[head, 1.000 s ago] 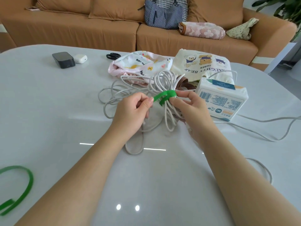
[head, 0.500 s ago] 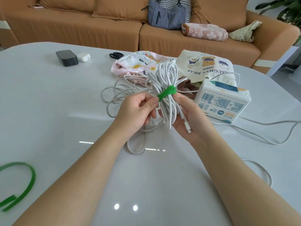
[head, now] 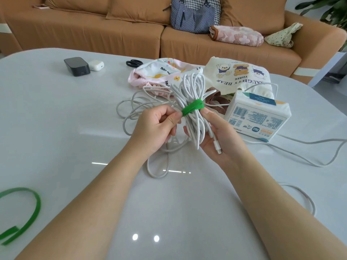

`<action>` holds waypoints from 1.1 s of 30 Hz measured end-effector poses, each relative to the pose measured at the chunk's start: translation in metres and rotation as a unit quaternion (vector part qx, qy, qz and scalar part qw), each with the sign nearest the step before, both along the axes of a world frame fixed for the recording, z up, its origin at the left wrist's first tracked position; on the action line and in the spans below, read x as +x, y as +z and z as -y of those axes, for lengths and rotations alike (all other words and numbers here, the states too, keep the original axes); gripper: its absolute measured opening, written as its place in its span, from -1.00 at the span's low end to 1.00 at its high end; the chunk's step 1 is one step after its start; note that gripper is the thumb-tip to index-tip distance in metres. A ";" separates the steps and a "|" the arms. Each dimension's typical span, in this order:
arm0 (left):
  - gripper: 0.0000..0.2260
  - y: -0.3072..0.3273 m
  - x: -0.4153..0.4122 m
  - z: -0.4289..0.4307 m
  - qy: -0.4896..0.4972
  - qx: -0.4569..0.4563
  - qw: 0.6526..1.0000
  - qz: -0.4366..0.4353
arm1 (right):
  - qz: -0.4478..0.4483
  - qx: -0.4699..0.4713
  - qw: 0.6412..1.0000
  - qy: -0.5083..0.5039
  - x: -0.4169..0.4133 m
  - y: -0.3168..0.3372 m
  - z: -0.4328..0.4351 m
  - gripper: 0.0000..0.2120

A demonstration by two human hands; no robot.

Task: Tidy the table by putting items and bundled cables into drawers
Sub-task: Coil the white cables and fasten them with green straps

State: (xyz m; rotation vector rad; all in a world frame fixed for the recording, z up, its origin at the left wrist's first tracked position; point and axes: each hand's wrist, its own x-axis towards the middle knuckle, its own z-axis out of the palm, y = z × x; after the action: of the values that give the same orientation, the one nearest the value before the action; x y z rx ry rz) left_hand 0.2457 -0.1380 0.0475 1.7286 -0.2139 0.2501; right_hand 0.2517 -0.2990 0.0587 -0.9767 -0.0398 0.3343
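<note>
Coiled white cable bundle held above table centre, cinched at the waist by green strap. Left hand pinches the strap's end, thumb and forefinger closed tight. Right hand cups the bundle's lower loops, plug lying on the palm. Tissue pack at 3 o'clock of the bundle; spare green strap at 8 o'clock, well apart.

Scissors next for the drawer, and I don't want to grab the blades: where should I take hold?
Judging by the pose, grip the scissors by the black handle loops, coming from above on the near left. Only the loops show; the rest is hidden behind the pink cloth bag.
</note>
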 end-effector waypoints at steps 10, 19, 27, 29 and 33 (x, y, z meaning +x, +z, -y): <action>-0.72 -0.003 -0.002 -0.002 0.010 -0.047 0.999 -0.018 | 0.027 -0.116 0.990 0.075 -0.001 0.003 0.004 -0.73; -0.46 -0.002 -0.001 -0.004 -0.006 -0.039 0.999 -0.027 | 0.040 -0.172 0.983 -0.054 -0.003 0.000 0.001 -0.89; -0.56 -0.001 0.003 -0.001 0.018 -0.122 0.991 -0.050 | 0.144 -0.267 0.945 -0.126 -0.006 -0.004 -0.012 -0.94; -0.59 0.000 0.004 -0.001 0.053 -0.122 0.989 -0.057 | 0.192 -0.305 0.923 -0.133 -0.005 -0.006 -0.014 -0.91; -0.69 0.002 0.005 -0.003 0.139 -0.168 0.974 -0.057 | 0.249 -0.472 0.825 -0.186 0.002 -0.013 -0.007 -0.86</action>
State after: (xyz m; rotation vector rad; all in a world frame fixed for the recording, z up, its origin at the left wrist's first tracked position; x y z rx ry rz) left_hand 0.2510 -0.1345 0.0491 1.4268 0.1496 0.3684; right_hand 0.2534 -0.2917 0.0453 -2.0094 -0.1683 -0.3277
